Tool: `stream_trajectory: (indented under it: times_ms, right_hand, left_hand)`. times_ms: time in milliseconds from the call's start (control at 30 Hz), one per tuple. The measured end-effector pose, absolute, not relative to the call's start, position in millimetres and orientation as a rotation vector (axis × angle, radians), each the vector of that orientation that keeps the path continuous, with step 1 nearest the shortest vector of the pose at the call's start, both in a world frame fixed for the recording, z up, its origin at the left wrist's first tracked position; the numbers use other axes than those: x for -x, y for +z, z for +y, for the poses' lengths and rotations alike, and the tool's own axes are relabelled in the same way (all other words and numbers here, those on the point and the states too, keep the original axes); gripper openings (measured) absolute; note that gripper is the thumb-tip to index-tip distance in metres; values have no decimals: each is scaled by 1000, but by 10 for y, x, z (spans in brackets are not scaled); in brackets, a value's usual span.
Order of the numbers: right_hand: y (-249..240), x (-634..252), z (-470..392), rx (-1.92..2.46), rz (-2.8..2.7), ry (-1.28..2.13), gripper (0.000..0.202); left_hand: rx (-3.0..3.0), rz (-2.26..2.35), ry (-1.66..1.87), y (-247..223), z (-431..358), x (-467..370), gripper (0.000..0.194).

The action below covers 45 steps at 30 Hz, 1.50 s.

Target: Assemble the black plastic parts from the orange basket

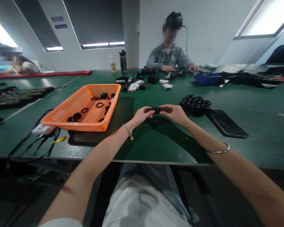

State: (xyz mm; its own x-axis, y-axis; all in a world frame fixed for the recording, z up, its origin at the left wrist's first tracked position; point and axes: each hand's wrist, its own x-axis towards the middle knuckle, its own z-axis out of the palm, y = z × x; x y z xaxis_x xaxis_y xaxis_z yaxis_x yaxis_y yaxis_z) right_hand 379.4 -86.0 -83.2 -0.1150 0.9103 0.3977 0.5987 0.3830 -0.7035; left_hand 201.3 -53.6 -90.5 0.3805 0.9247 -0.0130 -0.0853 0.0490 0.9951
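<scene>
Between my two hands, just above the green table, is a small black cylindrical part (156, 110). My left hand (142, 115) pinches its left end with the fingertips. From the other side my right hand (174, 113) grips the right end, so the fingers hide much of the part. Right beyond my right hand stands a tight group of black ring-shaped parts (196, 104). To the left of my left hand, an orange plastic basket (72, 127) holds several loose black rings (99, 105) and short black cylinders.
A black phone (227, 123) lies right of the ring group. Cables and a white power strip (43, 128) sit by the basket. Black and white pieces (134, 84), a bottle (112, 64) and a flask (123, 61) stand farther back. A co-worker (169, 56) sits opposite.
</scene>
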Motion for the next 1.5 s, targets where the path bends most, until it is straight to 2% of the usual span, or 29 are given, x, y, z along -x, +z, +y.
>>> stream_trajectory:
  times_ms: [467,667,1033,1233,1500]
  right_hand:
    - [-842,-3777,-861,1310,-1809,432,29]
    - [-805,-3761,-890,1307,-1864,415,33]
    - [-786,-3746,-898,1306,-1881,244,28]
    - [-796,-3728,-897,1298,-1828,297,37]
    - [-782,-3726,-905,1316,-1837,309,25]
  left_hand:
    - [-1276,837,951,-962,-489,-2008,23]
    - [-1244,831,916,-933,-503,-2016,12]
    - [-1248,807,913,-919,-516,-2007,13]
    - [-1257,800,923,-912,-528,-2001,15]
    - [-1263,821,931,-882,-558,-1999,12]
